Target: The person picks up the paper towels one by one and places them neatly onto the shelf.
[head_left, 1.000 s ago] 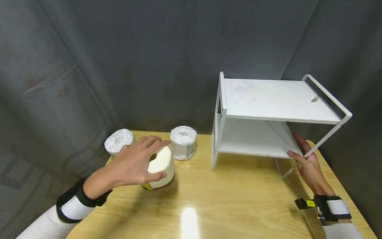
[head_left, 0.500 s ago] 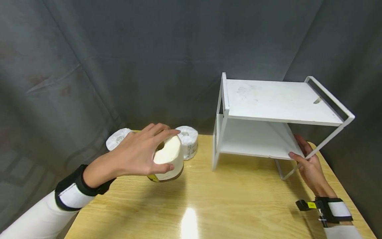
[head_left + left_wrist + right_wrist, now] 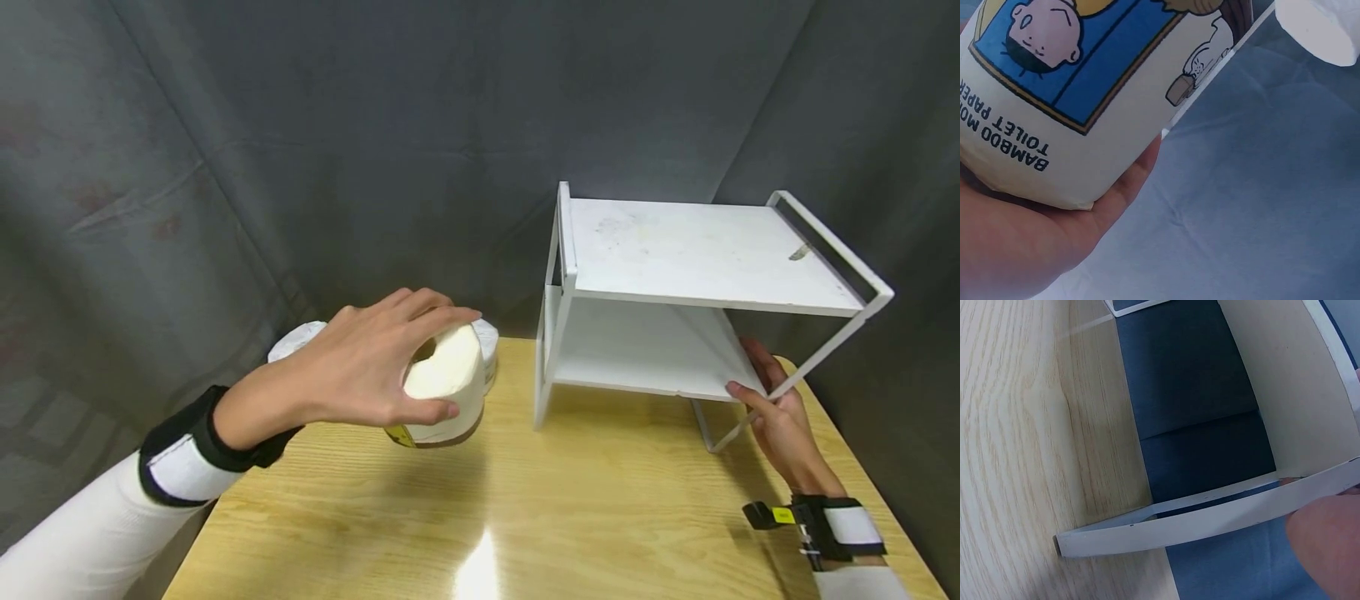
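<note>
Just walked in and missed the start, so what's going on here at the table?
A person's left hand holds a wrapped toilet roll in the air above the table, fingers curled over its top. The right hand grips the lower right corner of a white two-tier shelf standing on the table. Two more rolls sit behind the left hand.

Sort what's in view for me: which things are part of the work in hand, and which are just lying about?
In hand:
- left hand, gripping the wrapped toilet paper roll above the table
- right hand, holding the white two-tier shelf by its lower right edge

Lying about:
- two white rolls at the table's back edge, partly hidden behind the left hand
- grey backdrop curtain
</note>
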`<state>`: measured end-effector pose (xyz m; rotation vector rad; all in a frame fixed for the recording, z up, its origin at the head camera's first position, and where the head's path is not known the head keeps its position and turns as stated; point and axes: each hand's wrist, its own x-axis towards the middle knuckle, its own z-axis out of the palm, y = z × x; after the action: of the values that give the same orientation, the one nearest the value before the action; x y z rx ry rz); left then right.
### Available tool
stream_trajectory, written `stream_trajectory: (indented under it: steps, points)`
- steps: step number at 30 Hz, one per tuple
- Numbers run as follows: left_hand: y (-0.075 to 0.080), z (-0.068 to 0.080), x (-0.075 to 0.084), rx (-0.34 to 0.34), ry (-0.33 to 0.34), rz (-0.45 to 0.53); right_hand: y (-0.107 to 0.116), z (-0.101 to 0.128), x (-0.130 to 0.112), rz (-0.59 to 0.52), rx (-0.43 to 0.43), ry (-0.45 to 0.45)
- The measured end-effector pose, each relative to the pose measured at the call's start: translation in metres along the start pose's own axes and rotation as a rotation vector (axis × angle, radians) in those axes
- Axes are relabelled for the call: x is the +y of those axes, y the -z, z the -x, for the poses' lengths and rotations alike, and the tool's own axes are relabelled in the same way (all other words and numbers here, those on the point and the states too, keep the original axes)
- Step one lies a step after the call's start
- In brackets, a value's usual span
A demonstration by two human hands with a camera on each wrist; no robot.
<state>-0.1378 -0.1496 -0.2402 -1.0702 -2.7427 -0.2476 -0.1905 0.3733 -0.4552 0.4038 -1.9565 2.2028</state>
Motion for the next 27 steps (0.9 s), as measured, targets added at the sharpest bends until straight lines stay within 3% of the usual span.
stream_trajectory:
  steps: [15, 27]
  points:
    - [0.03, -0.03, 0.015, -0.05, -0.058, 0.049, 0.002, 0.002, 0.001, -0.032, 0.007, 0.013]
    - [0.044, -0.044, 0.022, -0.072, -0.074, 0.03, 0.001, 0.001, 0.004, -0.062, 0.0, 0.029]
